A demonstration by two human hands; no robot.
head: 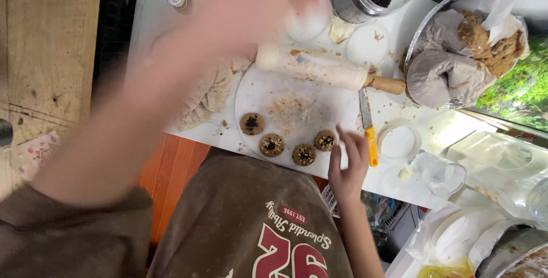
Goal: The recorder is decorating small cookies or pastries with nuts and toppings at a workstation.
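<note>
Two hands work over a round white board (pixel 297 92): the right hand (pixel 348 164) rests open-fingered at its edge just beside four topped cookie rounds (pixel 288 141); the left hand (pixel 257 4) is a raised blur, grip unreadable. A rolling pin (pixel 319 71) and yellow-handled knife (pixel 368 127) lie near.

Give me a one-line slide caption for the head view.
Right hand rests by four topped cookie rounds on a white board; blurred left hand raised above a rolling pin.

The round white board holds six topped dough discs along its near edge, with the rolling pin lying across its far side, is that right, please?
Not quite: the head view shows four topped dough discs on the round white board, not six. The rolling pin does lie across its far side.
</note>
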